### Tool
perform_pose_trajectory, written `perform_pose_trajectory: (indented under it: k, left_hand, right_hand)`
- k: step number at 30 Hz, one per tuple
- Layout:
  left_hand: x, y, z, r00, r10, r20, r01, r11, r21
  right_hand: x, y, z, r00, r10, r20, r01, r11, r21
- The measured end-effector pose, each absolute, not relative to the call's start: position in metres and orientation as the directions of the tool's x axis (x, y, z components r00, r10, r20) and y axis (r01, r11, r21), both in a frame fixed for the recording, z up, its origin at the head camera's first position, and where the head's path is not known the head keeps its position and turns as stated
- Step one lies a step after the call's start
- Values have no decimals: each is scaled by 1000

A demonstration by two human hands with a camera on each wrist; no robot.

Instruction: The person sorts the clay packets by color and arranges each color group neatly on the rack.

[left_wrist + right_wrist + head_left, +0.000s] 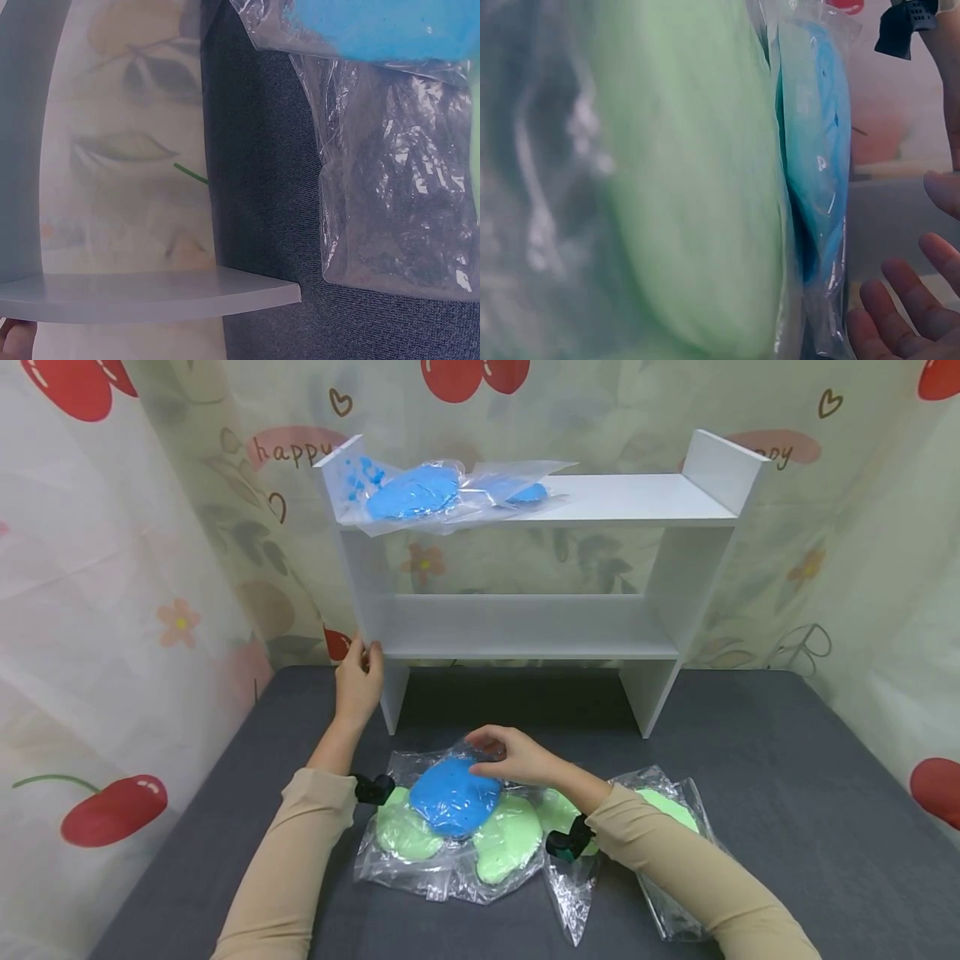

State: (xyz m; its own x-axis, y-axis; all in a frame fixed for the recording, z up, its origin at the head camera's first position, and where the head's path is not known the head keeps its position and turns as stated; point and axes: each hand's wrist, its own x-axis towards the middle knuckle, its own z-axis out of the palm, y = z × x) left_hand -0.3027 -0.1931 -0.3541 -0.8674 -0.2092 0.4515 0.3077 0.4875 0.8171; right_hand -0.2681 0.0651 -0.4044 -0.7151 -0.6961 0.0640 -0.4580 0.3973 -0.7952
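In the head view my left hand [360,681] is at the left side panel of a white two-tier shelf [525,627], fingertips touching the panel's outer side near its front edge. Only a bit of that hand shows in the left wrist view, at the bottom left corner beside the panel [150,296]. My right hand [513,756] hovers over a clear bag holding a blue slab [453,797], fingers spread and bent slightly. The right wrist view shows those fingers [911,304] apart, holding nothing. Bagged pale green pieces [510,839] lie under the blue one.
Bagged blue pieces [416,493] lie on the shelf's top tier, at the left. Farther right on the dark table [810,827] is another bagged green piece [667,806], partly behind my right forearm. Printed curtains [150,568] surround the table at the back and sides.
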Motion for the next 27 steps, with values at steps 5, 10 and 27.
perform_pose_trajectory:
  k: [5, 10, 27]
  left_hand:
    - [-302, -193, -354, -864, -211, 458, 306, 502, 809]
    - [-302, -192, -354, -859, -214, 465, 311, 502, 807]
    - [-302, -194, -355, -863, -209, 461, 320, 481, 816]
  right_hand:
    - [-271, 63, -409, -725, -687, 41, -444, 422, -791]
    - [-272, 59, -411, -736, -677, 15, -423, 442, -791]
    - [-277, 55, -417, -742, -665, -87, -391, 534, -750]
